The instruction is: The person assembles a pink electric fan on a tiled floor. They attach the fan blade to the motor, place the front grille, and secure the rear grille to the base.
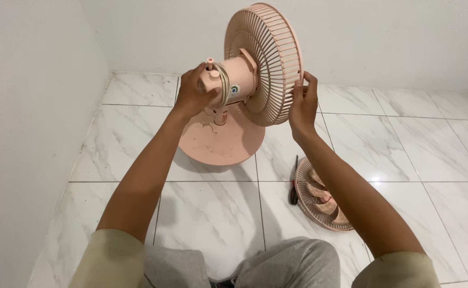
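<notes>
Pink fan (pixel 244 80), slatted round grille (pixel 268 61), upright

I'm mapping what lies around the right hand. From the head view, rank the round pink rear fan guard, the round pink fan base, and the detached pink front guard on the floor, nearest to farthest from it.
1. Round pink rear fan guard: its rim is touched by the right hand.
2. Round pink fan base: lower left of it, on the tiles.
3. Detached pink front guard: on the floor below, under the forearm.
</notes>
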